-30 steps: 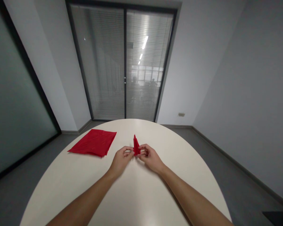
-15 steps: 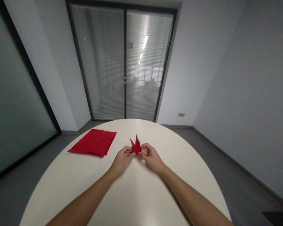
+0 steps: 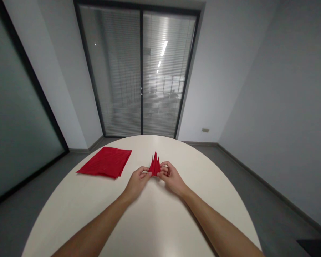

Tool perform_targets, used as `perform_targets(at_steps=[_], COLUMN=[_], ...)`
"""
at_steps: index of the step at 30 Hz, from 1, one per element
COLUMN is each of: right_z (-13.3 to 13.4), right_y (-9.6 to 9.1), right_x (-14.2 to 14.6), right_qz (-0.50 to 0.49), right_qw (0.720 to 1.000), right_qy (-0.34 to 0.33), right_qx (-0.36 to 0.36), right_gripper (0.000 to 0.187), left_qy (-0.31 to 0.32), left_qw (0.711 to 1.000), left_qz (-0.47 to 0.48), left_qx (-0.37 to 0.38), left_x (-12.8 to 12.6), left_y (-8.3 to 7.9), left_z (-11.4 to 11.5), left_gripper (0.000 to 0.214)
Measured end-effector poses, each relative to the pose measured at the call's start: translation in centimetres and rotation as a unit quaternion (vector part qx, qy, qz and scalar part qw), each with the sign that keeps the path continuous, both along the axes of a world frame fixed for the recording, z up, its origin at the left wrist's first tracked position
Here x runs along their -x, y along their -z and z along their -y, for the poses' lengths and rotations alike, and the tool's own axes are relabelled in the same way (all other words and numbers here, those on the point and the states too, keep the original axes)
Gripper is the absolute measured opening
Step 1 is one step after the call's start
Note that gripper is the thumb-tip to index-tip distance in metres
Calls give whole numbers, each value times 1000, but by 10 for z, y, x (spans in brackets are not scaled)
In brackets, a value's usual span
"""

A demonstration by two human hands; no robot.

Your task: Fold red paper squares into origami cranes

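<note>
A small red folded napkin (image 3: 155,167) stands between my hands, its narrow points facing up and away from me. My left hand (image 3: 138,181) pinches its left lower edge between thumb and fingers. On the opposite side my right hand (image 3: 172,178) grips the right lower edge, thumb in front and fingers curled behind. The bottom of the folds is partly covered by my thumbs. Both hands are just above or on the round white table (image 3: 144,221); whether the folded piece touches it I cannot tell.
A flat stack of red napkins (image 3: 107,162) lies on the table to the left of my hands. Beyond the table's far edge are a glass partition with blinds (image 3: 117,78) and grey walls. A dark object (image 3: 314,247) shows at the lower right.
The left point of the folded napkin has drawn inward and now stands more upright, close to the middle one. My left hand has shifted very slightly left; my right stays put.
</note>
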State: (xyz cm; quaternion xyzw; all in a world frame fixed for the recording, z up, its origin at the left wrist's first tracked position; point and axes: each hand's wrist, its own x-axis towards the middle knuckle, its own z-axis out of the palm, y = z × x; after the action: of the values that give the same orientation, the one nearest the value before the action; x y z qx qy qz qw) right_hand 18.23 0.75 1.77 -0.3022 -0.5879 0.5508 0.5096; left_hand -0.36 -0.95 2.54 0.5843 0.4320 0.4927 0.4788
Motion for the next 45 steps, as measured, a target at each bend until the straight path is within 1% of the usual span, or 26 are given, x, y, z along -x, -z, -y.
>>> perform_targets(at_steps=[6, 9, 11, 17, 20, 23, 27, 31, 32, 37, 41, 43, 45], right_z=[2, 1, 0, 0, 1, 2, 3, 4, 4, 5, 6, 6, 4], right_y=[-3, -4, -3, -2, -3, -5, -6, -6, -6, -6, -8, -8, -6], right_x=[0, 1, 1, -1, -2, -4, -3, -1, -1, -2, -1, 0, 1], right_qz=[17, 42, 57, 77, 110, 132, 155, 186, 183, 145, 157, 122, 71], right_qw=[1000, 999, 998, 997, 993, 989, 982, 972, 972, 981, 975, 984, 995], right_qy=[9, 14, 14, 14, 25, 32, 58, 87, 92, 86, 109, 89, 54], right_qx=[-5, -13, -21, -27, -33, -59, -95, -116, -118, -95, -115, -92, -53], right_gripper=[41, 37, 34, 34, 35, 33, 25, 18, 19, 42, 42, 47, 54], left_qy=[-28, -31, -30, -12, 9, 21, 15, 16, 12, 3, 4, 6, 8], left_qw=[999, 999, 999, 1000, 1000, 998, 999, 999, 999, 999, 999, 999, 999], left_qz=[31, 44, 37, -3, 14, 43, 18, 13, 15, 20, 27, 39, 51], left_qx=[-4, 0, 1, -13, -23, -31, -48, -35, -32, -25, -23, -18, -14], left_x=[-1, -1, -1, -1, -3, -4, -6, -7, -7, -4, -3, -3, -4], left_y=[1, 2, 2, -1, -3, -5, -7, -6, -5, -3, -3, -2, -3], left_z=[-3, -4, -4, 0, 1, 2, 4, 6, 5, 1, 0, 0, 1], left_gripper=[33, 34, 34, 35, 39, 43, 40, 41, 41, 33, 30, 32, 33])
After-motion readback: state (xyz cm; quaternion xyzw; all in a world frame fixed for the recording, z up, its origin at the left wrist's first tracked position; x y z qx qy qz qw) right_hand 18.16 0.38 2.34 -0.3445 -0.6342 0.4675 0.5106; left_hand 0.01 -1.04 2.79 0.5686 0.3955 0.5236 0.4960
